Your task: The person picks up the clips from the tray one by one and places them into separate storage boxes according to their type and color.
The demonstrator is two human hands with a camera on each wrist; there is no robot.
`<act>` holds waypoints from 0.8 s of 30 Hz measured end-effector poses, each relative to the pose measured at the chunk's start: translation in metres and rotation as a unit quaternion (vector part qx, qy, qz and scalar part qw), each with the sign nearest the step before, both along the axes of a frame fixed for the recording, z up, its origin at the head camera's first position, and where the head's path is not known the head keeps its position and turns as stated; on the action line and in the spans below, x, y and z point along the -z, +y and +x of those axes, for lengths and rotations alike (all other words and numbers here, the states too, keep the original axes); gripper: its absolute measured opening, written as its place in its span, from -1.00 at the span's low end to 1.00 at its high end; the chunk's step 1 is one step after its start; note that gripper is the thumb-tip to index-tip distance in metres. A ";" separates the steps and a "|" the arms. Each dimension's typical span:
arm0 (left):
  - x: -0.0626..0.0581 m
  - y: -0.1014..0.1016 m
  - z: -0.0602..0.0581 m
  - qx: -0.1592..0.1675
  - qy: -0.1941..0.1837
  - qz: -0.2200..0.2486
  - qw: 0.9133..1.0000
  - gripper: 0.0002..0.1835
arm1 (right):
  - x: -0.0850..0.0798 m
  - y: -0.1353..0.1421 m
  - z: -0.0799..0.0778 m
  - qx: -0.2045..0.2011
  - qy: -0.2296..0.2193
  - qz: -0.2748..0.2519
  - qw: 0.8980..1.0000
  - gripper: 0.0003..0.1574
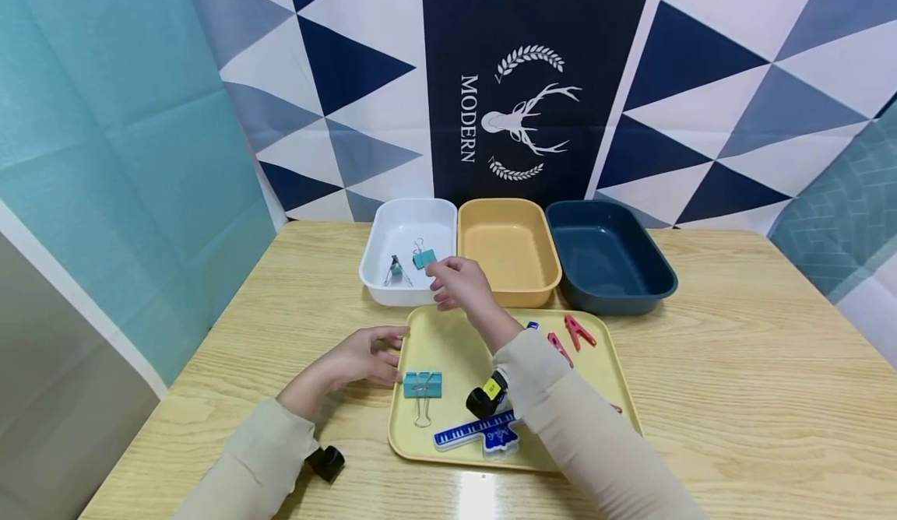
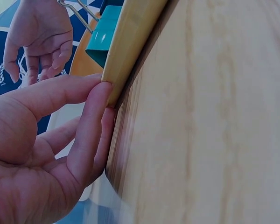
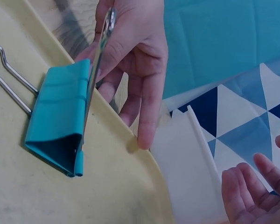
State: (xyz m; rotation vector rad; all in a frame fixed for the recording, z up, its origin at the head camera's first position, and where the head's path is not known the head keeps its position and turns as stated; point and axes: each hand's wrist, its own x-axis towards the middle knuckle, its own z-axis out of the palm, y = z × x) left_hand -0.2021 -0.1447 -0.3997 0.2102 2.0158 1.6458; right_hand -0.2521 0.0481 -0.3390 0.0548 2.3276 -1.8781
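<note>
My right hand (image 1: 459, 282) is over the front of a white bin (image 1: 399, 296), its loosely bent fingers near a teal binder clip (image 1: 423, 259). Nothing shows between those fingers in the left wrist view. A second binder clip (image 1: 396, 268) stands in the same bin. My left hand (image 1: 360, 356) rests its fingertips against the left rim of a pale yellow tray (image 1: 448, 341). Just inside that rim lies a larger teal binder clip (image 3: 60, 102) with wire handles, apart from the fingers in the head view.
Also on the tray are a blue-and-white piano-key clip (image 1: 469, 430) and red clothespins (image 1: 578, 332), partly hidden by my right arm. An orange-yellow bin (image 1: 522, 300) and a navy bin (image 1: 620, 304) stand right of the white one. A patterned cloth (image 1: 371, 76) hangs behind.
</note>
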 end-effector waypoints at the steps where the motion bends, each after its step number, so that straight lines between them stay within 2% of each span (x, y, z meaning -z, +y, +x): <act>1: 0.000 0.000 0.000 0.000 0.001 0.000 1.000 -0.19 | 0.000 0.000 0.001 -0.001 0.000 0.000 1.000 -0.64; 24: 0.001 0.000 0.000 0.007 0.001 0.001 1.000 -0.20 | 0.008 0.005 0.021 -0.046 -0.038 0.024 0.998 -0.57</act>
